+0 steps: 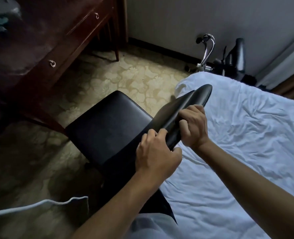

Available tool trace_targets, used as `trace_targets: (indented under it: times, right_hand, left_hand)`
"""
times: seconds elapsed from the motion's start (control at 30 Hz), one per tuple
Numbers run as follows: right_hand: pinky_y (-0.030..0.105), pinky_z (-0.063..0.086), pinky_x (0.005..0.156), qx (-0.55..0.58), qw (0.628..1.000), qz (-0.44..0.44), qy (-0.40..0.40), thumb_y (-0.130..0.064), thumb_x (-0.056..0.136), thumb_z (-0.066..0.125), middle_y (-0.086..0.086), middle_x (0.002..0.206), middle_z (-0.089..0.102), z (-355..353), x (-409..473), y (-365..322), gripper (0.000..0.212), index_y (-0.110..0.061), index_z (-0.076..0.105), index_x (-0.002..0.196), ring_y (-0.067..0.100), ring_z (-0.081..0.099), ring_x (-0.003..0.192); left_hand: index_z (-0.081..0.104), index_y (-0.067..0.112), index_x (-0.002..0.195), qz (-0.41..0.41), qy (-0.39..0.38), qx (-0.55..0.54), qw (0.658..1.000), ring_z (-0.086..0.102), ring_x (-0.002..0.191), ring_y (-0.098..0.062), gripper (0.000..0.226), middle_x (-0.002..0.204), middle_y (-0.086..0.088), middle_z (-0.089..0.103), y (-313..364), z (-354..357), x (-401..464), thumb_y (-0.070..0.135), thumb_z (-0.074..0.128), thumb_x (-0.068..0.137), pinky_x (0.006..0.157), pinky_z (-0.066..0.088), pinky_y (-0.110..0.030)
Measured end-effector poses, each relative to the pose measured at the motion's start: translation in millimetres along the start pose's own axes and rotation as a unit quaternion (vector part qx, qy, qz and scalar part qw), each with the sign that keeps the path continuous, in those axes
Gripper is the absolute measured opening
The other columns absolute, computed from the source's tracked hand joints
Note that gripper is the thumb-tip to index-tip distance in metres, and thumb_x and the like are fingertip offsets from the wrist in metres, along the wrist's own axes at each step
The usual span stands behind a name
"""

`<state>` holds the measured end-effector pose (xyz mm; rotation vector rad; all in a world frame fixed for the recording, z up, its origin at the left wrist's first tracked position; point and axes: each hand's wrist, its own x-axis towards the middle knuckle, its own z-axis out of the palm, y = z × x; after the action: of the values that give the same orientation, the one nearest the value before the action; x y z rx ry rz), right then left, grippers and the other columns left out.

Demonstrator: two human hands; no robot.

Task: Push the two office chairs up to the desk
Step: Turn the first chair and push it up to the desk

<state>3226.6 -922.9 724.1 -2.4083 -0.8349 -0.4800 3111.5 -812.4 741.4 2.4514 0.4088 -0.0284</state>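
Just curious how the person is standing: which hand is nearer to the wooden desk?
Left. The left hand grips the black chair's backrest at the end toward the desk. The right hand holds the backrest on the side toward the white bed, farther from the desk.

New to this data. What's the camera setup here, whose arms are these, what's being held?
There is no robot here. One wide-angle camera is worn on a person's head and looks forward and down, so the two bare arms coming in from the bottom are the wearer's own. The left hand and the right hand both grip the top edge of the backrest of a black chair; its padded seat faces a dark wooden desk with ring-pull drawers at upper left. The chair stands on patterned carpet, apart from the desk. A bed with white sheets fills the right side. A second chair is not clearly visible.
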Motion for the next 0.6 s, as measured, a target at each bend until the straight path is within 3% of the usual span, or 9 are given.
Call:
trace_targets:
  times: [0.17, 0.33, 0.47, 0.6]
  right_hand:
    - [0.039, 0.035, 0.067, -0.007, 1.000, -0.021, -0.016, -0.016, 0.070, 0.037, -0.001, 0.049, 0.037, -0.6, 4.5, -0.7, 0.017, -0.012, 0.032, 0.054, 0.022, 0.035, 0.051]
    - [0.040, 0.038, 0.068, -0.037, 0.983, -0.104, -0.146, -0.023, 0.078, 0.042, 0.001, 0.061, 0.054, -10.9, 5.4, 14.8, 0.023, -0.012, 0.052, 0.061, 0.024, 0.046, 0.061]
    - [0.037, 0.032, 0.059, -0.025, 0.940, -0.237, -0.246, -0.029, 0.084, 0.045, -0.001, 0.063, 0.044, -12.7, 31.3, 20.5, 0.025, -0.017, 0.044, 0.063, 0.024, 0.038, 0.060]
    - [0.036, 0.033, 0.058, -0.007, 0.918, -0.294, -0.267, -0.031, 0.089, 0.044, -0.002, 0.063, 0.043, -16.1, 39.1, 22.7, 0.029, -0.018, 0.044, 0.063, 0.023, 0.041, 0.059]
  left_hand:
    - [0.054, 0.026, 0.102, 0.006, 0.010, -0.007, 1.000, 0.048, 0.088, -0.016, 0.038, 0.094, 0.003, 0.052, 3.9, -6.5, -1.6, 0.052, 0.046, 0.077, 0.076, 0.046, -0.034]
    - [0.057, 0.030, 0.093, -0.031, 0.086, -0.006, 0.996, 0.050, 0.076, -0.011, 0.045, 0.083, 0.008, 0.052, 12.0, 1.9, -5.8, 0.062, 0.025, 0.096, 0.068, 0.048, -0.031]
    - [0.059, 0.030, 0.082, -0.094, 0.127, 0.020, 0.987, 0.053, 0.072, -0.013, 0.035, 0.078, 0.010, 0.053, 17.2, 8.5, 3.7, 0.053, 0.035, 0.094, 0.063, 0.050, -0.035]
    - [0.059, 0.030, 0.076, -0.157, 0.132, 0.043, 0.978, 0.055, 0.072, -0.011, 0.038, 0.073, 0.010, 0.053, 21.6, 12.0, 2.1, 0.057, 0.037, 0.090, 0.060, 0.047, -0.031]
